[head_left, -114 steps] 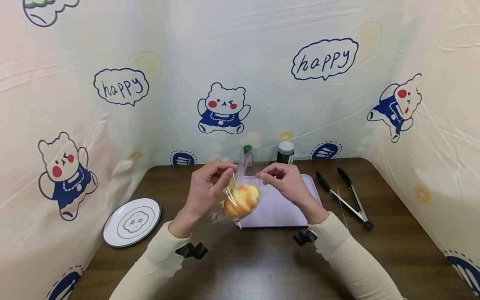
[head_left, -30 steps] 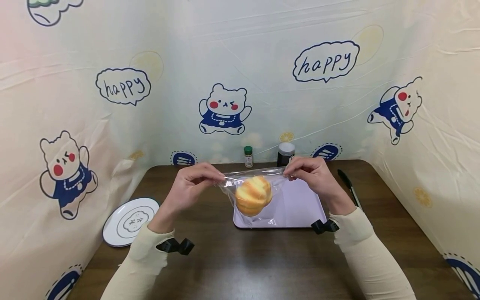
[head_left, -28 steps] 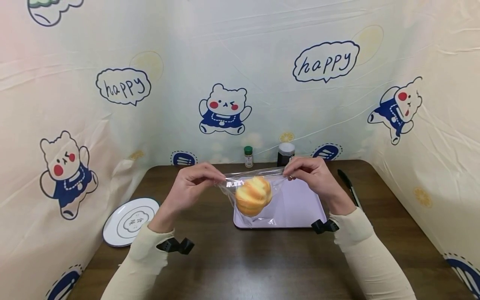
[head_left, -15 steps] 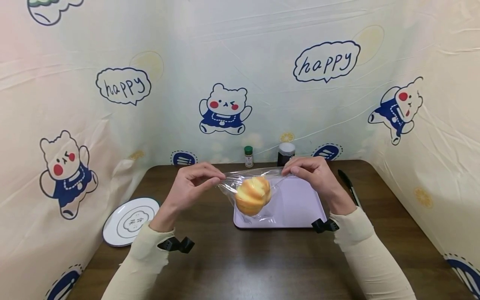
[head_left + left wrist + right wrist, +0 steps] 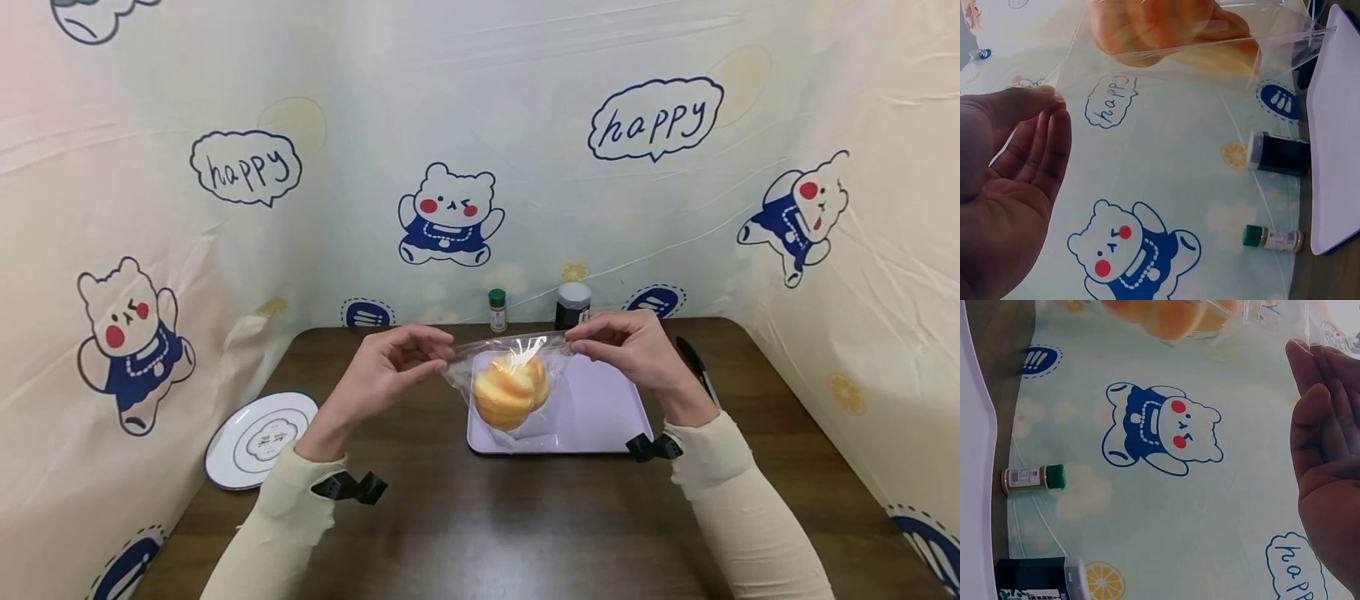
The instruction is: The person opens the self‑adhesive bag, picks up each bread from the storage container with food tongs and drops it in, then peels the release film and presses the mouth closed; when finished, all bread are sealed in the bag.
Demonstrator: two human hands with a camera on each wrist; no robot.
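A golden bread roll (image 5: 504, 395) sits inside a clear plastic bag (image 5: 555, 357), held up in front of a lilac tray (image 5: 600, 408). My left hand (image 5: 390, 367) pinches the bag's upper left corner between thumb and fingers; in the left wrist view the film runs from the fingertips (image 5: 1054, 97). The upper right corner is held by my right hand (image 5: 633, 350) at its fingertips. In the right wrist view the thumb (image 5: 1311, 419) lies below the other fingertips, and part of the bag is cut off by the frame's top.
Left on the dark wooden table (image 5: 465, 533) lies a white plate (image 5: 240, 450). A small green-capped shaker (image 5: 497, 311) and a dark jar with a grey lid (image 5: 573, 307) stand at the back. Tongs (image 5: 697, 367) lie partly behind my right arm. Printed cloth (image 5: 360, 125) surrounds the table.
Since the earliest frame my hands have spread apart, drawing the bunched bag out wide. Over the last half second the roll has shifted slightly right and my left thumb and fingertips have parted a little.
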